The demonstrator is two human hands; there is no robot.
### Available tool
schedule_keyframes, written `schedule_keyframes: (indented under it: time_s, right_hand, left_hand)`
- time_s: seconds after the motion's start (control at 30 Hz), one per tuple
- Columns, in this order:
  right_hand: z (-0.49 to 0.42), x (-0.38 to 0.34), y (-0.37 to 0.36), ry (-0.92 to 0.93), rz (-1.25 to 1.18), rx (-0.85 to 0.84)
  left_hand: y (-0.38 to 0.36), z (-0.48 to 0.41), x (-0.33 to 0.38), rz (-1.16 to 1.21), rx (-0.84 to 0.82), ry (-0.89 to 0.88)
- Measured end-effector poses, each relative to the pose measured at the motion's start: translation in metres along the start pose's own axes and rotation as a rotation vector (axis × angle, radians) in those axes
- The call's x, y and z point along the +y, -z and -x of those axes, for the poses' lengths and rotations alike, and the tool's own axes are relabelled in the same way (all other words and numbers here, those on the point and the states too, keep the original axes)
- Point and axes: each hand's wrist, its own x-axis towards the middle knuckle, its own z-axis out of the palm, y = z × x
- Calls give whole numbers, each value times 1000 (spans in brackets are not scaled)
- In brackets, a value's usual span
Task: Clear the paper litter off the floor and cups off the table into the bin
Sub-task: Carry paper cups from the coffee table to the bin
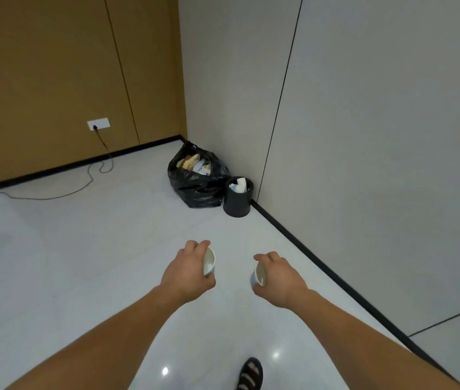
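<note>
My left hand (188,270) grips a white paper cup (209,261), its mouth turned towards the middle. My right hand (279,275) grips a second white paper cup (259,274), mouth also facing inward. Both arms reach forward above the pale floor. Ahead, in the corner, stands a small black bin (236,202) with white paper inside. It is well beyond both hands.
A full black rubbish bag (195,181) leans against the bin's left side. A black cable (94,175) runs from a wall socket (98,124) across the floor at left. A grey wall with a black skirting runs along the right. My sandalled foot (250,374) shows at the bottom.
</note>
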Motion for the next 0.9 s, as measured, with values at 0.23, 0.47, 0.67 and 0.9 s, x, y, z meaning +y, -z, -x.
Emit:
schedule_keyframes:
  time_s: [0.23,0.47,0.67,0.9]
  right_hand:
    - [-124,55,59,-13,-25,45]
    - [-230,100,115,-14,-18,44]
    - [-329,125,143,-17,-20,32]
    - [-450,150,196,-38,2,44]
  left_hand:
    - [-1,-154,34,-13,15,-41]
    - [-5,-270,55,9,25,-22]
    - [-18,-372,51,-3,-49,-24]
    - [-12,-521,57,33,-77,-83]
